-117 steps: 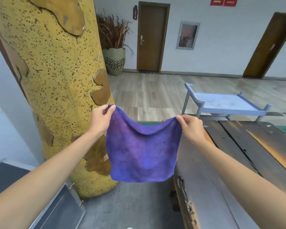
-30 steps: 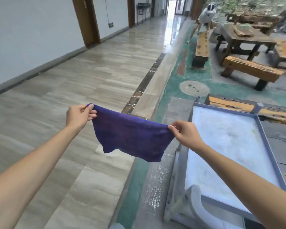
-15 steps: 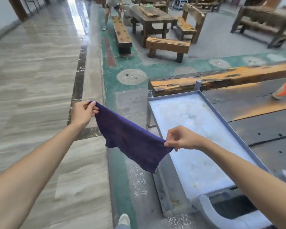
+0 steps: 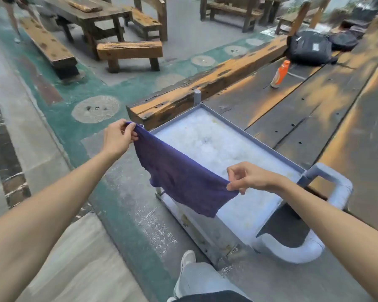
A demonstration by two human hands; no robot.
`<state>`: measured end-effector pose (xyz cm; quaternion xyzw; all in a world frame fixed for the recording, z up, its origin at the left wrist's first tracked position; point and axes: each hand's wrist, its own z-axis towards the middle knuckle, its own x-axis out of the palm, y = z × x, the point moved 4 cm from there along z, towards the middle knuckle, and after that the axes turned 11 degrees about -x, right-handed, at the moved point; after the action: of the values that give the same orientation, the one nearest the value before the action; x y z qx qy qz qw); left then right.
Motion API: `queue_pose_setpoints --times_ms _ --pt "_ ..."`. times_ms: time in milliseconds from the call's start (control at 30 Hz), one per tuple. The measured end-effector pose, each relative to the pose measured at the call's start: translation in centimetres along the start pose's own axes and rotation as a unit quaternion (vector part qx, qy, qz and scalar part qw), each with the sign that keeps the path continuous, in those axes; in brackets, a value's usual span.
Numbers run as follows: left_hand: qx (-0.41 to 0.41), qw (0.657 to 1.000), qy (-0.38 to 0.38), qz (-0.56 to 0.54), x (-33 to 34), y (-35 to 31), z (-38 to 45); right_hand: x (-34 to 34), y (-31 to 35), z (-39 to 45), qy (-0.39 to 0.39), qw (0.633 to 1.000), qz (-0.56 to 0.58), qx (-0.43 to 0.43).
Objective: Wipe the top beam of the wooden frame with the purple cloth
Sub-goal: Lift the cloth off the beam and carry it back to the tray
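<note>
I hold the purple cloth stretched in the air between both hands. My left hand pinches its far upper corner, and my right hand pinches the near corner. The cloth hangs over the left edge of a grey cart tray. Beyond the tray runs a worn wooden beam with orange patches, along the edge of a dark plank platform. Neither hand nor the cloth touches the beam.
The cart's grey handle curves at the right. An orange bottle and a black backpack sit on the platform. Wooden benches and tables stand farther back. My foot is on the green floor strip.
My view has swung right from the yellow pillar and hallway to the cart and platform. Both hands kept hold of the cloth, which now hangs over the cart's left edge.
</note>
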<state>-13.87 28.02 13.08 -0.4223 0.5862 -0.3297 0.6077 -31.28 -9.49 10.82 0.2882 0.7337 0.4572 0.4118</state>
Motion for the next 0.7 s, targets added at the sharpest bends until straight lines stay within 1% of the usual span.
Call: queue_pose_setpoints --times_ms 200,300,467,500,600,700 --pt "0.07 0.993 0.086 0.052 8.6 -2.8 6.0 -3.8 -3.7 -1.4 -0.092 0.994 0.047 0.047" --pt "0.076 0.986 0.132 0.066 13.2 -3.3 8.8 -5.2 -5.8 -1.5 -0.133 0.986 0.061 0.078" --pt "0.091 0.969 0.203 0.105 20.2 -3.6 12.9 -7.3 -10.0 -1.6 -0.222 0.959 0.116 0.131" --pt "0.093 0.962 0.227 0.122 22.1 -3.7 14.1 -7.8 -11.3 -1.6 -0.244 0.95 0.129 0.148" --pt "0.082 0.951 0.262 0.145 24.3 -3.0 15.0 -7.6 -12.6 -1.9 -0.26 0.942 0.098 0.187" --pt "0.067 0.935 0.3 0.177 27.4 -2.3 16.7 -8.3 -14.4 -1.6 -0.316 0.919 0.044 0.23"
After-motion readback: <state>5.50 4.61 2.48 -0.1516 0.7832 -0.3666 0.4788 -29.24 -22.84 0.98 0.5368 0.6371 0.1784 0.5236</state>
